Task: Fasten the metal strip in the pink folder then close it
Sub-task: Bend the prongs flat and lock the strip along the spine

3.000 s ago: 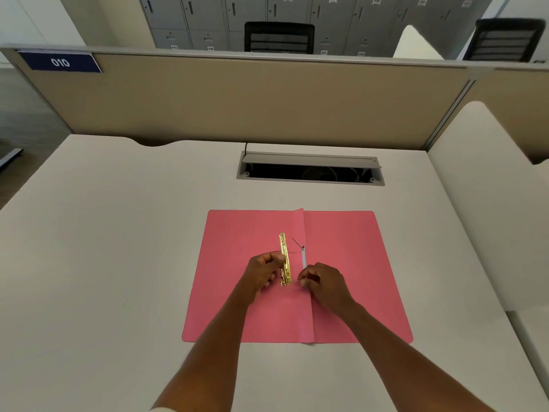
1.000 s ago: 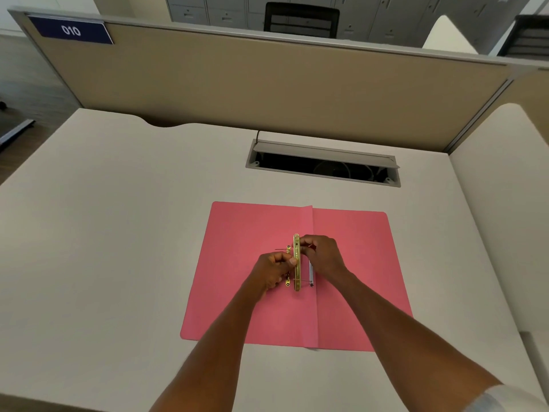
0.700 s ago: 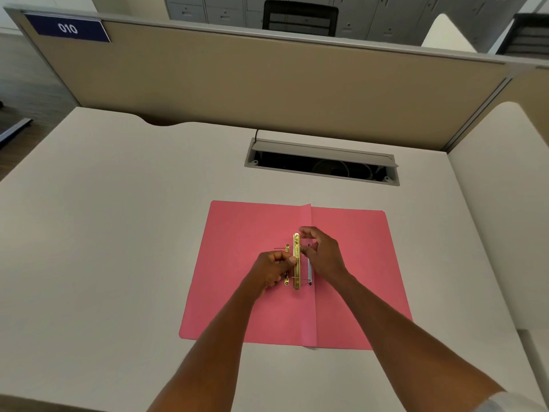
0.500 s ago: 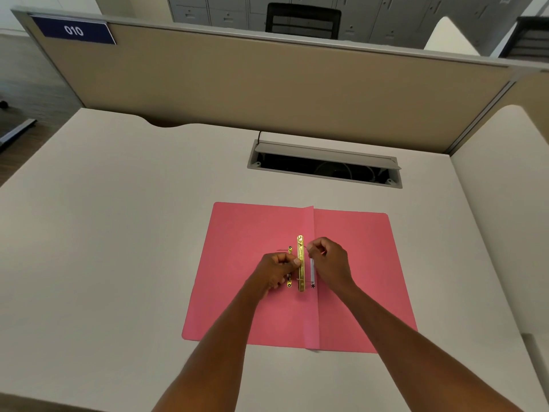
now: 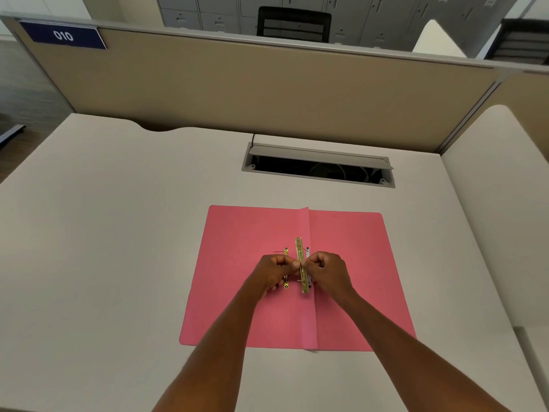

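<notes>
Pink folder (image 5: 350,263) lies open and flat on the pale surface (image 5: 118,233), its centre crease running away from me. Along that crease I see the gold metal strip (image 5: 300,248), lengthwise, just left of the fold. My left hand (image 5: 274,270) and right hand (image 5: 328,270) meet over its middle, both curled shut with fingertips pinched on the strip from either side. A second, smaller gold piece (image 5: 286,252) peeks out beside my left knuckles; I cannot tell how it connects. Beyond the folder, an open cable hatch (image 5: 318,165) sits in the surface. On the beige partition (image 5: 267,90), a blue label (image 5: 62,35) reads "010".
</notes>
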